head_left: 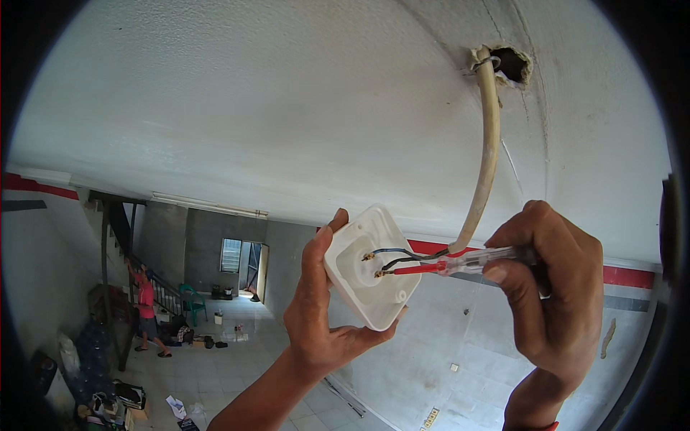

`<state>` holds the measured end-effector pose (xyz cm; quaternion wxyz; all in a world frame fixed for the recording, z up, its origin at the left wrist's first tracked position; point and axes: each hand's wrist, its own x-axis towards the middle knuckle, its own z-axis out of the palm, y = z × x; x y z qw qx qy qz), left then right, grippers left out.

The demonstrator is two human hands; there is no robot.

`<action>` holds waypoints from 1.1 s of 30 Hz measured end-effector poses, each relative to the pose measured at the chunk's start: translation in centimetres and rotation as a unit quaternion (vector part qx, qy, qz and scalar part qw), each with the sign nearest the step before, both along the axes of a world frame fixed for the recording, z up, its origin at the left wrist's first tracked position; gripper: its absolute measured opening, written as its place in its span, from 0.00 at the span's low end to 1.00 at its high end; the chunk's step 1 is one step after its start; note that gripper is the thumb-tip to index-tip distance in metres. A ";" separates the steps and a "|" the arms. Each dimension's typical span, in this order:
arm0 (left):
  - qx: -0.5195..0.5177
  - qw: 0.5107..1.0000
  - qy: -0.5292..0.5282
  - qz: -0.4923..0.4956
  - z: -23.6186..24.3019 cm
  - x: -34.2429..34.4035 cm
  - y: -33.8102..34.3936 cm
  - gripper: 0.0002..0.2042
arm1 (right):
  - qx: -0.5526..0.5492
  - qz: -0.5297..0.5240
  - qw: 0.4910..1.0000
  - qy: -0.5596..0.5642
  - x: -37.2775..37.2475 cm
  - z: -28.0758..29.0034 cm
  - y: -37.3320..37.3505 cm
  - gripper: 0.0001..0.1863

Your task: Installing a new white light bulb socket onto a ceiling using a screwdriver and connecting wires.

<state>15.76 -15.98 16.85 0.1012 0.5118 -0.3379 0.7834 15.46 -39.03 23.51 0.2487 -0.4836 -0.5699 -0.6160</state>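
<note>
My left hand (316,302) grips a white plastic lamp holder base (377,305) by its edges, its hollow side facing me. Two dark wires (410,253) run to brass terminals (379,274) inside it. They come out of a thick beige cable (489,151) that hangs from a hole in the ceiling. In my right hand (553,273) is a screwdriver (467,261) with a clear handle and a red-sleeved shaft. Its tip meets the lower terminal, though the exact contact is too small to make out. My right fingers wrap round the handle.
The rough ceiling hole (512,66) is at the upper right. Far below on the left, a person in a red shirt (146,298) stands by a staircase (162,287). A green chair (192,302) is nearby. Boxes and bags (129,395) lie on the tiled floor (237,373).
</note>
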 end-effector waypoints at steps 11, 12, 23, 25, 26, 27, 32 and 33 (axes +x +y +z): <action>0.004 1.000 0.002 -0.011 0.2 -0.1 0.4 0.51 | 0.007 0.003 1.000 0.030 -1.0 0.2 0.9 0.11; 0.001 1.000 0.001 -0.003 0.2 -0.2 0.4 0.51 | 0.011 0.000 0.999 0.038 -1.2 0.2 0.9 0.11; 0.003 0.999 -0.027 0.040 0.1 -1.2 1.1 0.50 | 0.046 -0.018 0.998 0.050 -1.8 -0.3 2.0 0.10; -0.001 0.999 0.001 0.032 0.1 -2.2 0.9 0.50 | 0.065 -0.031 0.997 0.010 -2.3 -0.2 2.2 0.09; 0.000 0.999 0.000 0.033 0.3 -2.5 1.1 0.50 | 0.059 -0.065 0.996 -0.001 -2.8 -0.2 2.3 0.08; 0.004 0.999 0.000 0.042 0.5 -2.9 1.4 0.50 | 0.053 -0.100 0.994 -0.011 -3.2 -0.2 2.3 0.09; 0.007 0.995 0.032 0.094 0.2 -3.9 2.8 0.55 | 0.040 -0.091 0.994 -0.037 -3.6 -0.2 3.4 0.12; 0.016 0.996 0.028 0.087 0.4 -4.0 2.8 0.55 | 0.049 -0.077 0.995 -0.037 -3.7 -0.1 3.4 0.12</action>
